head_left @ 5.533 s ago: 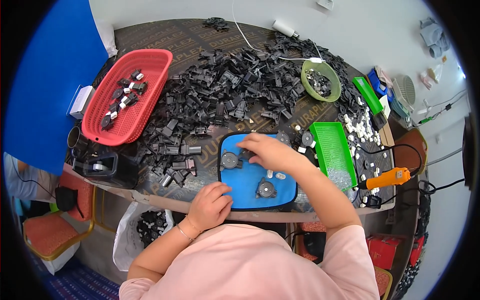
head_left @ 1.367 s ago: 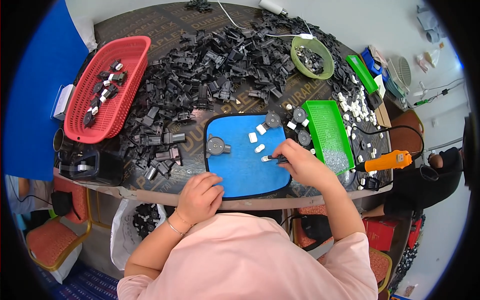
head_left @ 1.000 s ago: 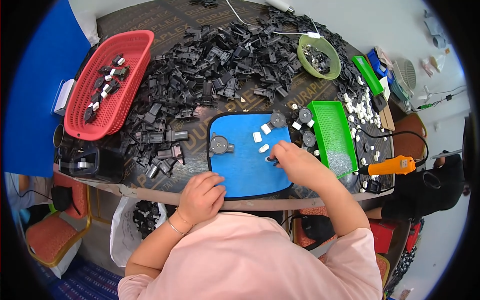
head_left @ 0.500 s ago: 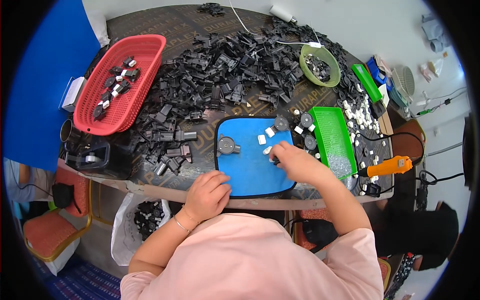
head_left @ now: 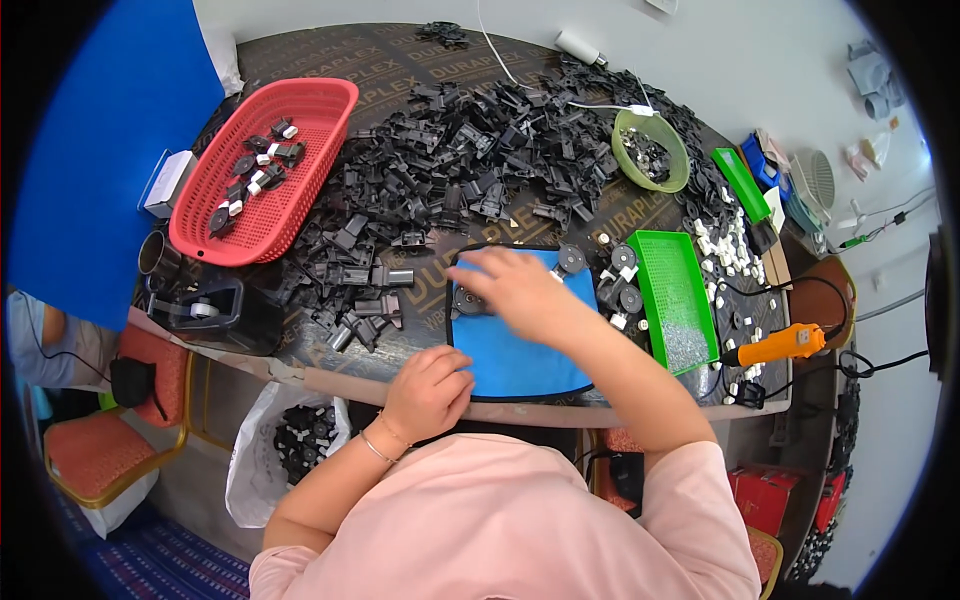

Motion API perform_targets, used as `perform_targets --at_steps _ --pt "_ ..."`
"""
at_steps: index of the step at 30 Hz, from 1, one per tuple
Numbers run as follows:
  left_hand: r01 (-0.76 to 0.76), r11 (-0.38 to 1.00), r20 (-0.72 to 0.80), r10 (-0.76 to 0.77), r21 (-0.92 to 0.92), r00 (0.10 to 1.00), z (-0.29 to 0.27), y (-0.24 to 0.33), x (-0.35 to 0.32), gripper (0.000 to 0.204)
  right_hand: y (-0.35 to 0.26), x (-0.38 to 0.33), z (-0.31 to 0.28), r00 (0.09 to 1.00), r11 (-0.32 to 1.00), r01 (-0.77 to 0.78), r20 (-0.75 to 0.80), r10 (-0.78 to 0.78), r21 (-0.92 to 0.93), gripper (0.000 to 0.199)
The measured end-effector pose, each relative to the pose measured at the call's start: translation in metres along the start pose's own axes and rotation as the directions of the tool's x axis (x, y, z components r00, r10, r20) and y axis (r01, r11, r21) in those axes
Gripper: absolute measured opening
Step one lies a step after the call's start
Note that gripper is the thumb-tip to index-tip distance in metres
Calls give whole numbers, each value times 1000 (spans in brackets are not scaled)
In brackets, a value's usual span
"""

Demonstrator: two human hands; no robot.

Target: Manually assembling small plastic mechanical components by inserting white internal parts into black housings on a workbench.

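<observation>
My right hand [head_left: 522,293] reaches over the blue mat [head_left: 530,360], palm down, fingers stretched out just above a round black plastic part [head_left: 467,301]. It partly covers that part; whatever lies under the palm is hidden. At the mat's near left edge rests my left hand [head_left: 430,392], its fingers curled together and nothing visible in them. Another round black part [head_left: 571,260] sits at the mat's far right corner, a white piece [head_left: 556,272] against it. Just right of the mat lie more round black parts [head_left: 623,256] with white pieces.
A large heap of black plastic parts [head_left: 470,150] covers the table's middle. A red basket [head_left: 305,190] stands left, above a tape dispenser [head_left: 230,312]. To the right are a green tray [head_left: 650,295], an orange electric tool [head_left: 780,345], scattered white pieces [head_left: 718,245] and a green bowl [head_left: 683,168].
My right hand has moved left and away from me, from the white pieces to the round black part. My left hand keeps its place at the mat's edge. The whole view has shifted slightly.
</observation>
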State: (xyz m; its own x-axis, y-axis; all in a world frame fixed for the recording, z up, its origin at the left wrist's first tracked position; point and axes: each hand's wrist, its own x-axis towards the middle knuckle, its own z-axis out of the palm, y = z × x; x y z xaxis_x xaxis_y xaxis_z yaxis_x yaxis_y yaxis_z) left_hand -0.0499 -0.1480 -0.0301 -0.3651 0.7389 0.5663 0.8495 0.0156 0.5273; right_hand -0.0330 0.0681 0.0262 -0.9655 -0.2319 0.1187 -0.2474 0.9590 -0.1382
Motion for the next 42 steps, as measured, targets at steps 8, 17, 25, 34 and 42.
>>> perform_targets --at_steps 8,17,25,34,42 --pt "2 1000 22 -2 -14 1000 0 -3 -2 15 -2 0 -13 970 940 -194 200 140 280 46" --pt "-21 999 25 22 -30 999 1 -4 1 16 36 -82 -43 812 526 -535 228 538 661 48" --pt "-10 1000 26 10 -7 1000 1 -3 0 15 34 -80 -46 932 839 -362 185 312 406 40" --pt "9 1000 30 -8 -16 1000 1 -4 1 16 44 -68 -33 947 908 -260 269 174 329 38" --pt "11 1000 60 -10 -15 998 0 -3 3 16 23 -46 -25 896 967 -253 387 219 37 26"
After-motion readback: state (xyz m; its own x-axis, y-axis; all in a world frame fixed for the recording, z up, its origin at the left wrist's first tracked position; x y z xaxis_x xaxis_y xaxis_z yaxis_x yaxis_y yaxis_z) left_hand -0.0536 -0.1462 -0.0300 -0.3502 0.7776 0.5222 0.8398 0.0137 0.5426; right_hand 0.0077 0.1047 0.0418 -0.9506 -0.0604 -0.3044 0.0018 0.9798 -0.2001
